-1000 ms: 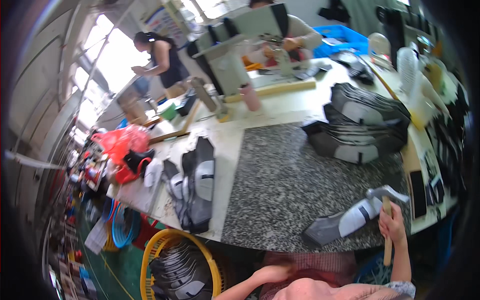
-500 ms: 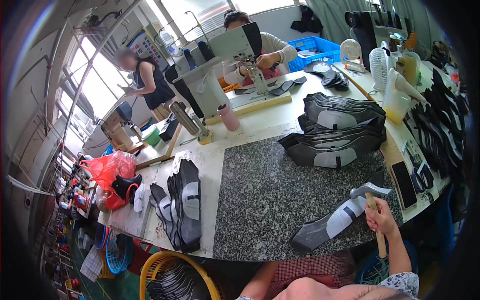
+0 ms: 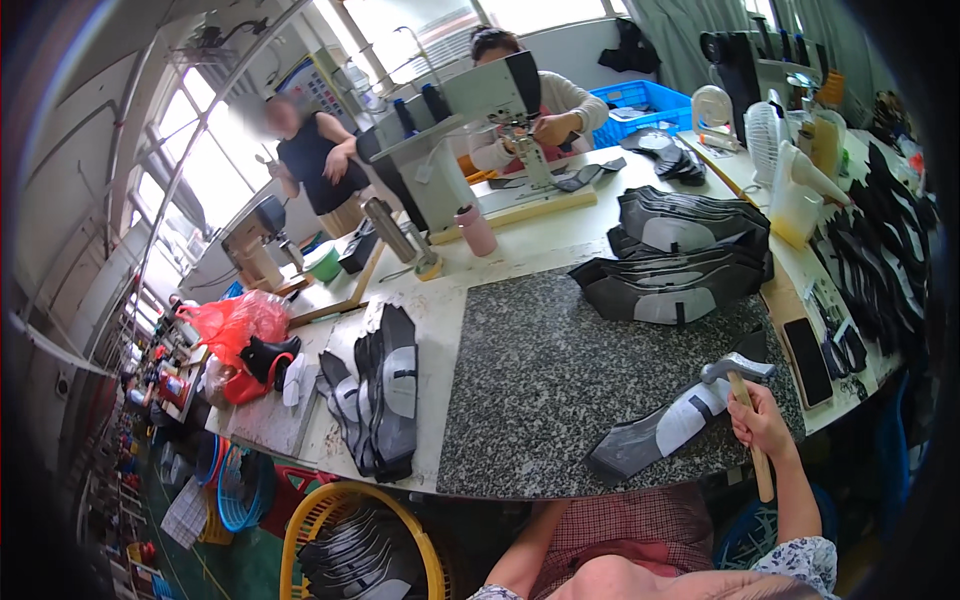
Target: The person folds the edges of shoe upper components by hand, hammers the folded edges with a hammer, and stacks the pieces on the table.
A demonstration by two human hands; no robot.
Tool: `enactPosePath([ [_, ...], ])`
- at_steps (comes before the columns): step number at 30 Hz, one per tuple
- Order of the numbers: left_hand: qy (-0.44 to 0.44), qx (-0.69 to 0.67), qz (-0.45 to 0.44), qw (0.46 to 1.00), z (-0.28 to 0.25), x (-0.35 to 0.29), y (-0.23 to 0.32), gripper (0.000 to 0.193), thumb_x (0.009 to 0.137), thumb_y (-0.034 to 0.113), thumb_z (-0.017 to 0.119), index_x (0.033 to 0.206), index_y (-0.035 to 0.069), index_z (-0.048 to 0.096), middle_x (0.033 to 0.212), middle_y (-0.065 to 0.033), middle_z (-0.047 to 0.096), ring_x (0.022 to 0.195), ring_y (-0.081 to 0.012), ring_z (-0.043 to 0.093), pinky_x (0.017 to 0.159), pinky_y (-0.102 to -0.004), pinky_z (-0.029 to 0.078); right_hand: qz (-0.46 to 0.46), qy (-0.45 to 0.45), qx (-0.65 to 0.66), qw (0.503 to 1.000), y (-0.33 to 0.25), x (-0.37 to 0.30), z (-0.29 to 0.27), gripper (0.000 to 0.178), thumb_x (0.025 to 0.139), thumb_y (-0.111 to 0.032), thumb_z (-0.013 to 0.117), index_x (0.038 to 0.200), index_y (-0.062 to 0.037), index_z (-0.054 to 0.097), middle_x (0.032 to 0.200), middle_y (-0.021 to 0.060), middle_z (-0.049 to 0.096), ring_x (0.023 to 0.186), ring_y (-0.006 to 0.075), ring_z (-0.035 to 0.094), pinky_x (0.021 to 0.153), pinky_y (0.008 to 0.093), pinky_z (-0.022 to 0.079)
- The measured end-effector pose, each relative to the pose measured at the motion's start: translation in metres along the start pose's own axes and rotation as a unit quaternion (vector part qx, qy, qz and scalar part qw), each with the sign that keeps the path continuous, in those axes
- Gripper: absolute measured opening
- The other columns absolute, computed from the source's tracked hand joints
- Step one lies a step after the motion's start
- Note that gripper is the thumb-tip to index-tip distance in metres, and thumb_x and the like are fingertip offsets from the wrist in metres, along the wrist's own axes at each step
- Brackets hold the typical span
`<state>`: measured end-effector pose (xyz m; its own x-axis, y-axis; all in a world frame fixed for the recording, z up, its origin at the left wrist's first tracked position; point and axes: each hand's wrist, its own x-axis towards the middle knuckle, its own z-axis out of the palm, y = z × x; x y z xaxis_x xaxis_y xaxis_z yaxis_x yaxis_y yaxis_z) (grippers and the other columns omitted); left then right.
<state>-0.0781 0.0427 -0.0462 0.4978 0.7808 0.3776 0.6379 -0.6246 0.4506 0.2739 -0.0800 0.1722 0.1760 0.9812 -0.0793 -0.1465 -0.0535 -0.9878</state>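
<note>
My right hand (image 3: 762,420) is closed around the wooden handle of a hammer (image 3: 738,368). The hammer's metal head is over the upper end of a dark shoe-upper piece (image 3: 628,452) with a pale patch and a small black tab; whether they touch, I cannot tell. This piece lies slanted on a speckled dark stone slab (image 3: 530,390) near the front edge. My left forearm (image 3: 530,555) runs up to the table edge, and the hand itself is hidden below it. Farther back on the slab are stacks of similar pieces (image 3: 675,305), and another stack (image 3: 395,400) stands left of it.
A phone (image 3: 806,362) and scissors (image 3: 845,350) lie right of the slab. Behind them are a plastic bottle (image 3: 795,215) and a small fan (image 3: 762,140). A yellow basket (image 3: 290,545) of dark pieces sits below the table. Across it, a person works at a sewing machine (image 3: 490,95); another stands left.
The view has shifted slightly, so the table sits a little differently. My right hand still grips the hammer over the same piece. The standing person at the left has changed arm pose.
</note>
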Motion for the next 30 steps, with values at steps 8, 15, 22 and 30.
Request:
enactPosePath([
  [8,0.052,0.043,-0.054,0.996,-0.028,-0.013,-0.026,0.033,0.095,0.019,0.060,0.123,0.002,0.068,0.126,-0.0227,0.066,0.116,-0.0413,0.063,0.102,-0.0504,0.047,-0.025,0.013,-0.009,1.000,0.004,-0.003,0.000,0.021,0.100,-0.021,0.066,0.097,-0.0056,0.053,0.061,-0.0045,0.044,0.041,0.0030,0.041,0.037,0.0205,0.033],
  [15,0.088,0.070,-0.079,0.990,-0.044,-0.004,-0.044,0.034,0.095,0.019,0.060,0.124,0.002,0.068,0.127,-0.0227,0.066,0.117,-0.0413,0.062,0.103,-0.0505,0.047,-0.050,0.006,-0.031,0.998,0.010,-0.001,0.000,0.022,0.100,-0.023,0.066,0.094,-0.0066,0.052,0.060,-0.0052,0.043,0.041,0.0024,0.039,0.037,0.0203,0.032],
  [22,0.108,0.106,-0.092,0.984,-0.074,0.008,-0.072,0.035,0.095,0.019,0.061,0.125,0.002,0.067,0.128,-0.0228,0.065,0.118,-0.0414,0.062,0.103,-0.0506,0.046,-0.064,0.023,-0.043,0.997,0.013,0.000,0.000,0.023,0.100,-0.024,0.065,0.093,-0.0069,0.053,0.058,-0.0053,0.042,0.040,0.0027,0.039,0.036,0.0205,0.031],
  [30,0.122,0.127,-0.095,0.980,-0.086,0.028,-0.089,0.035,0.095,0.020,0.061,0.125,0.002,0.067,0.129,-0.0229,0.064,0.119,-0.0414,0.061,0.104,-0.0508,0.046,-0.064,0.027,-0.035,0.997,0.017,0.001,-0.003,0.022,0.100,-0.024,0.066,0.094,-0.0066,0.053,0.059,-0.0049,0.043,0.040,0.0031,0.039,0.035,0.0208,0.032],
])
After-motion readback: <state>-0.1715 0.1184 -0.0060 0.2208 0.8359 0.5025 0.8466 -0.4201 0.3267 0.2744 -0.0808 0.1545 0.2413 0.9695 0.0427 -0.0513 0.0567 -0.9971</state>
